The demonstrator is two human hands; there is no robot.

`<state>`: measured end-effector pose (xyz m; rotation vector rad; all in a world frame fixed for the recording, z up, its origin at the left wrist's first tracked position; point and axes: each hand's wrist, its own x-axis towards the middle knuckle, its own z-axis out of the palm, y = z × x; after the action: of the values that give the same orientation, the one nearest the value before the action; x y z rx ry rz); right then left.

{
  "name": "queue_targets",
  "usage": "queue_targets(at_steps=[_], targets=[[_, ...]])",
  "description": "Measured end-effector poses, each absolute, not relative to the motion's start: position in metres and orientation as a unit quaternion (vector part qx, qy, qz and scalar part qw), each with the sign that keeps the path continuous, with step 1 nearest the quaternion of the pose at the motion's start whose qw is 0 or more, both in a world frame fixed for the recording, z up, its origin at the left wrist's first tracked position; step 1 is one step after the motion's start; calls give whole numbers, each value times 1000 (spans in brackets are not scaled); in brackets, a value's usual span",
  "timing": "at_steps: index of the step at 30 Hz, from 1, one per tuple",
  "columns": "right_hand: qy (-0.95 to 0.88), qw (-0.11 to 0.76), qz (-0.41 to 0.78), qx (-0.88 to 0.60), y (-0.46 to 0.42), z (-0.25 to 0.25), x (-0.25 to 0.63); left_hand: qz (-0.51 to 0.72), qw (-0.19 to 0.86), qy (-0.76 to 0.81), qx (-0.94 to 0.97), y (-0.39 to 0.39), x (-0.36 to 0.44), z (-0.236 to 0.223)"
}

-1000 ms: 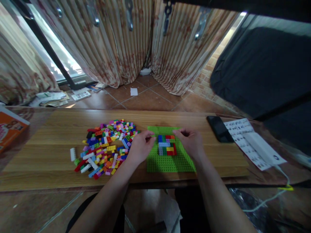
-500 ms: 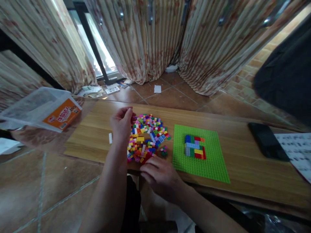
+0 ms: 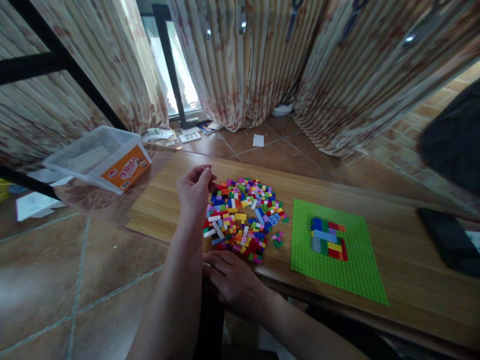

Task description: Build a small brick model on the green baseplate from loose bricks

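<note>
My left hand (image 3: 194,192) is at the far left side of a heap of loose toy bricks (image 3: 240,216), thumb and fingers pinched together. Whatever lies between its fingertips is too small and hidden to make out. Low at the bench's front edge, just below the heap, my right hand (image 3: 234,277) has its fingers loosely bent and apart; the left forearm partly covers their tips. I see nothing held in it. Right of the heap lies a green baseplate (image 3: 360,280) with a flat block of joined bricks (image 3: 328,239) in blue, green, red, yellow and grey.
The wooden bench (image 3: 157,200) carries all this. A clear plastic box (image 3: 93,155) with an orange label stands at its left end. At the right end lies a black phone-like slab (image 3: 448,240). Curtains (image 3: 240,65) hang behind, and papers (image 3: 159,135) lie on the tiled floor.
The view has swung left, so everything sits further right. My right hand has drawn back left from the heap's front bricks to the bench edge. The left hand stays pinched beside the heap.
</note>
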<state>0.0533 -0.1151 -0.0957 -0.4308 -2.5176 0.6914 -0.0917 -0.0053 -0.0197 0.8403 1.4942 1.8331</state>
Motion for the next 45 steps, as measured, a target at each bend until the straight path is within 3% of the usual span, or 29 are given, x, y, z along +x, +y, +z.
queue_targets(at_steps=[13, 28, 38, 45], targets=[[-910, 232, 263, -219, -99, -102, 50, 683, 330, 573, 311, -8, -101, -23], [-861, 375, 177, -294, -68, -84, 86, 576, 334, 634, 393, -3, -107, -36], [-878, 277, 119, -372, -60, -77, 116, 501, 284, 663, 477, 2, -107, -51], [-844, 308, 102, -427, -48, -82, 117, 489, 283, 665, 489, -1, -105, -47]])
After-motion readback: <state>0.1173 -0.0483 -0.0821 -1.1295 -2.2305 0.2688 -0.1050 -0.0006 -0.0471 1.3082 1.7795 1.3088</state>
